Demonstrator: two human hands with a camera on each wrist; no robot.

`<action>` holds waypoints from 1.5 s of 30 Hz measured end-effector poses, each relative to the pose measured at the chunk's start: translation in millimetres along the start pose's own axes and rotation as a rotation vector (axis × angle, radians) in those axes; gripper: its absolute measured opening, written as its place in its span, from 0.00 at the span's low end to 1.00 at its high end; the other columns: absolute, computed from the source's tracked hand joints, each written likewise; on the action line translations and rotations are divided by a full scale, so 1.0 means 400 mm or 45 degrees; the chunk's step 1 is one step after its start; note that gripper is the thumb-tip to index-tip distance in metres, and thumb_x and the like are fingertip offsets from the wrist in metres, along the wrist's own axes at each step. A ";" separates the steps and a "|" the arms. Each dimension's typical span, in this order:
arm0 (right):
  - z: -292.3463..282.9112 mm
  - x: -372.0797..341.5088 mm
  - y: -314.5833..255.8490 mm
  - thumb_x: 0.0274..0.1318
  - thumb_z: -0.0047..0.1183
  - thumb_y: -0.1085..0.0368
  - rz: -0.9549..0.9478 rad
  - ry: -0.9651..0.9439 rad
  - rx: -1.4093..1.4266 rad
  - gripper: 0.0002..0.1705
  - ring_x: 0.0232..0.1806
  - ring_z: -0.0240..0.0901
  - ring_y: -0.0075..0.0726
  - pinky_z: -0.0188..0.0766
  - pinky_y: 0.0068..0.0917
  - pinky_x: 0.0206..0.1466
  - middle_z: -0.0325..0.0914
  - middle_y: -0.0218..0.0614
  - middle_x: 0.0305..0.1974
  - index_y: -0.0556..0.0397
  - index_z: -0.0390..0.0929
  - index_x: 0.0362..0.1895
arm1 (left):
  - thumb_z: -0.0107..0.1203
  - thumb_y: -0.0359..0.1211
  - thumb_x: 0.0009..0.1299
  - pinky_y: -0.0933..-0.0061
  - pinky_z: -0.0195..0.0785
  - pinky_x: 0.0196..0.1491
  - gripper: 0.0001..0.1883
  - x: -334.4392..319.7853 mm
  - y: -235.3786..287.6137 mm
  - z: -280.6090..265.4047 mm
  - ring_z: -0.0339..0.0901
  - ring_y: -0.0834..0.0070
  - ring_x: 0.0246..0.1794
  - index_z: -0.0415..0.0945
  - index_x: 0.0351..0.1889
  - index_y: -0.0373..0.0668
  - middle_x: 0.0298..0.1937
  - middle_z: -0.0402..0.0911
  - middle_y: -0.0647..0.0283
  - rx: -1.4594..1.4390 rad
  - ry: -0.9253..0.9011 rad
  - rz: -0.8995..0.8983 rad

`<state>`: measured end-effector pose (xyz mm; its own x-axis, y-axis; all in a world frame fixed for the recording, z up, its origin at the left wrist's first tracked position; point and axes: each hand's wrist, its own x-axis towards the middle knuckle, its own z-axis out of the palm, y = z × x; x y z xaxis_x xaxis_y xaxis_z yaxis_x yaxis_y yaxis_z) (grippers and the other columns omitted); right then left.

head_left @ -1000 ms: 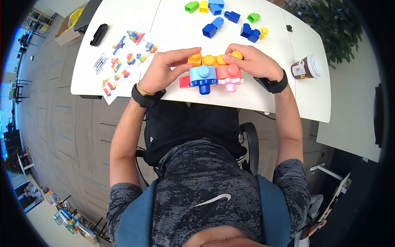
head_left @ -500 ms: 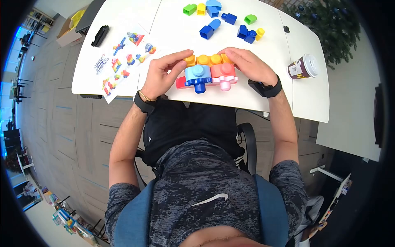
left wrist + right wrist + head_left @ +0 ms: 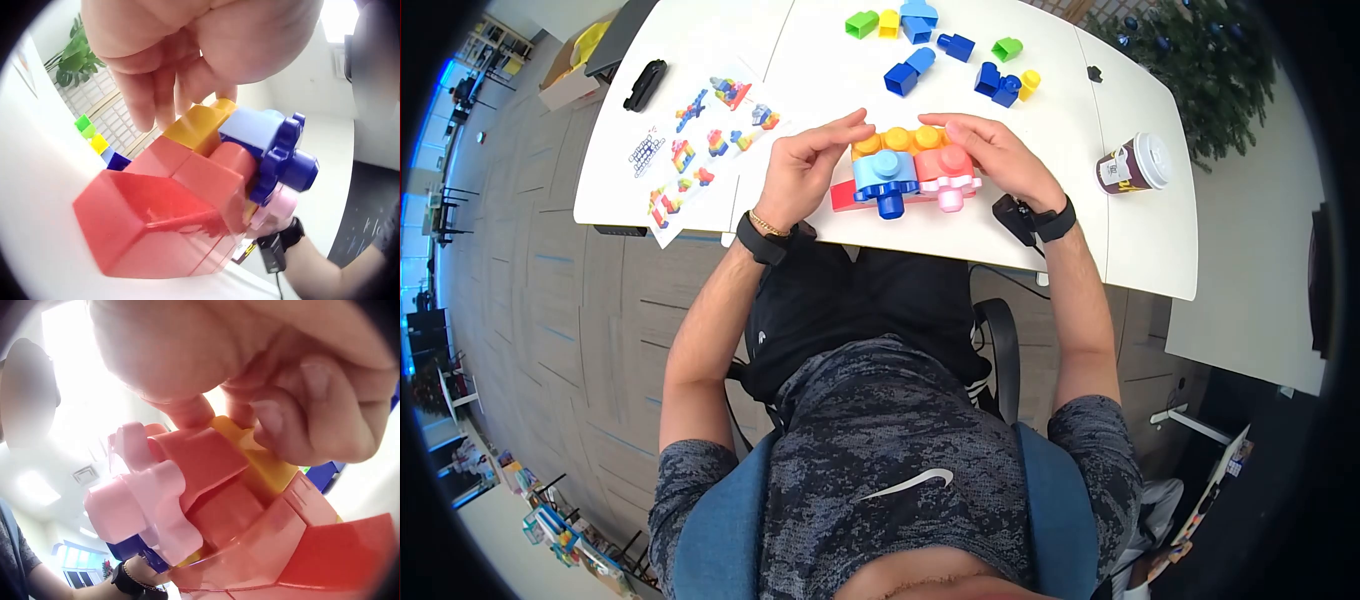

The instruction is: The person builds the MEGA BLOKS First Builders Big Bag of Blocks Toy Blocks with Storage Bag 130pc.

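Resting on table (image 3: pixel 820 60): one model (image 3: pixel 933 170), yellow row (image 3: pixel 897 140) at 12 o'clock. Left hand (image 3: pixel 800 175), at its 9 o'clock: fingers straight. Right hand (image 3: pixel 1007 160), 3 o'clock: some fingers bent, close to model; whether gripping, cannot tell. Loose blocks (image 3: pixel 901 80), 12 o'clock. Cup (image 3: pixel 1135 165), 3 o'clock, farther out.

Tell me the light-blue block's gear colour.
The gear is dark blue, clearest in the left wrist view.

The left hand (image 3: pixel 194 47), fingers (image 3: pixel 134 100) extended, is just beside an orange block (image 3: pixel 197 128). A dark-blue gear (image 3: pixel 276 164) sits right; a hollow red block (image 3: pixel 162 256) lies nearest.
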<state>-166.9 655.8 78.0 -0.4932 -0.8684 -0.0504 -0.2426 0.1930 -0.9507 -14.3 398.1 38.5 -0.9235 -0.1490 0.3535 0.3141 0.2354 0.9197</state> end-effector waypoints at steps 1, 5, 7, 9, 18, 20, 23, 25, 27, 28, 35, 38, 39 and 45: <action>0.001 -0.001 0.000 0.85 0.40 0.53 0.009 0.026 0.023 0.27 0.61 0.77 0.25 0.73 0.24 0.67 0.80 0.36 0.64 0.55 0.76 0.73 | 0.51 0.17 0.77 0.71 0.76 0.66 0.20 0.006 -0.001 0.001 0.82 0.65 0.67 0.87 0.60 0.44 0.66 0.84 0.51 0.114 0.014 0.099; 0.004 -0.012 -0.006 0.84 0.42 0.51 0.035 0.185 -0.140 0.25 0.49 0.76 0.18 0.75 0.19 0.54 0.82 0.30 0.57 0.50 0.78 0.71 | 0.50 0.17 0.74 0.71 0.77 0.63 0.23 0.013 0.024 -0.021 0.86 0.67 0.62 0.87 0.61 0.45 0.64 0.85 0.52 0.535 -0.017 0.248; -0.029 -0.019 -0.017 0.83 0.43 0.48 0.075 0.306 -0.120 0.26 0.45 0.74 0.17 0.74 0.20 0.50 0.81 0.27 0.53 0.49 0.79 0.69 | 0.52 0.18 0.74 0.71 0.78 0.61 0.22 0.045 0.032 -0.044 0.87 0.68 0.58 0.88 0.59 0.45 0.63 0.87 0.53 0.505 0.077 0.295; -0.083 -0.022 0.005 0.79 0.51 0.45 -0.048 0.589 -0.088 0.27 0.40 0.72 0.17 0.72 0.21 0.43 0.77 0.19 0.43 0.50 0.81 0.66 | 0.51 0.22 0.77 0.66 0.78 0.63 0.19 0.095 0.046 -0.083 0.87 0.68 0.59 0.85 0.62 0.40 0.59 0.89 0.55 0.440 0.141 0.221; -0.268 0.048 0.161 0.60 0.67 0.59 0.051 0.878 -1.073 0.33 0.61 0.76 0.62 0.74 0.44 0.67 0.80 0.58 0.56 0.52 0.77 0.69 | 0.53 0.32 0.80 0.59 0.78 0.60 0.18 0.464 -0.100 -0.118 0.86 0.51 0.54 0.82 0.65 0.44 0.53 0.88 0.43 1.103 -0.210 0.296; -0.264 0.056 0.176 0.60 0.67 0.60 0.082 0.856 -1.076 0.34 0.63 0.75 0.62 0.73 0.44 0.67 0.79 0.58 0.57 0.52 0.76 0.70 | 0.51 0.36 0.81 0.53 0.75 0.62 0.22 0.534 -0.154 -0.079 0.83 0.47 0.55 0.76 0.72 0.48 0.51 0.86 0.40 1.265 -0.231 0.238; -0.240 0.064 0.168 0.59 0.68 0.65 0.102 0.831 -1.073 0.34 0.63 0.75 0.61 0.73 0.43 0.68 0.78 0.58 0.58 0.53 0.75 0.70 | 0.49 0.43 0.83 0.49 0.74 0.64 0.26 0.573 -0.193 0.015 0.81 0.46 0.58 0.67 0.80 0.66 0.59 0.81 0.43 1.426 -0.167 -0.048; -0.238 0.055 0.154 0.59 0.68 0.67 0.165 0.810 -1.048 0.33 0.63 0.75 0.60 0.72 0.43 0.68 0.77 0.56 0.58 0.54 0.75 0.69 | 0.50 0.46 0.83 0.49 0.75 0.63 0.25 0.586 -0.196 0.054 0.80 0.50 0.63 0.70 0.78 0.70 0.61 0.81 0.47 1.684 -0.136 -0.042; -0.233 0.042 0.145 0.58 0.69 0.68 0.147 0.813 -1.063 0.32 0.61 0.76 0.59 0.74 0.43 0.66 0.76 0.53 0.59 0.53 0.76 0.67 | 0.51 0.47 0.82 0.49 0.75 0.62 0.22 0.595 -0.205 0.076 0.79 0.53 0.64 0.75 0.73 0.66 0.61 0.82 0.50 1.757 -0.144 -0.024; -0.231 0.035 0.135 0.58 0.68 0.69 0.183 0.795 -1.045 0.31 0.60 0.77 0.58 0.75 0.43 0.65 0.77 0.51 0.58 0.53 0.77 0.67 | 0.53 0.47 0.82 0.49 0.76 0.61 0.19 0.599 -0.203 0.080 0.78 0.56 0.66 0.80 0.68 0.62 0.62 0.82 0.53 1.834 -0.169 0.005; -0.240 -0.012 0.136 0.55 0.66 0.74 0.276 0.757 -1.133 0.24 0.51 0.82 0.56 0.78 0.44 0.58 0.82 0.52 0.52 0.55 0.81 0.59 | 0.62 0.42 0.74 0.52 0.78 0.56 0.11 0.576 -0.189 0.080 0.84 0.55 0.56 0.90 0.40 0.47 0.46 0.89 0.56 1.723 -0.098 0.109; -0.222 -0.054 0.124 0.54 0.66 0.75 0.260 0.720 -1.172 0.23 0.48 0.83 0.55 0.79 0.43 0.55 0.84 0.53 0.49 0.56 0.82 0.57 | 0.65 0.38 0.70 0.53 0.81 0.49 0.07 0.534 -0.180 0.060 0.87 0.53 0.44 0.88 0.38 0.46 0.38 0.89 0.53 1.574 -0.086 0.102; -0.212 -0.066 0.114 0.54 0.66 0.75 0.262 0.723 -1.168 0.23 0.48 0.83 0.55 0.79 0.43 0.55 0.84 0.53 0.49 0.56 0.82 0.57 | 0.65 0.38 0.70 0.53 0.81 0.49 0.07 0.518 -0.176 0.056 0.87 0.53 0.44 0.88 0.38 0.46 0.38 0.89 0.53 1.576 -0.091 0.104; -0.144 -0.106 0.067 0.53 0.67 0.74 0.318 0.699 -1.016 0.21 0.39 0.84 0.52 0.80 0.40 0.48 0.86 0.52 0.43 0.59 0.83 0.54 | 0.62 0.33 0.67 0.54 0.81 0.53 0.10 0.431 -0.152 0.029 0.85 0.54 0.51 0.89 0.44 0.47 0.47 0.86 0.54 1.405 -0.089 0.064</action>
<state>-200.6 724.2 72.4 -0.8754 -0.4687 0.1185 -0.4696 0.7662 -0.4385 -195.3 369.0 41.6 -0.9365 -0.0689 0.3437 0.0148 0.9718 0.2352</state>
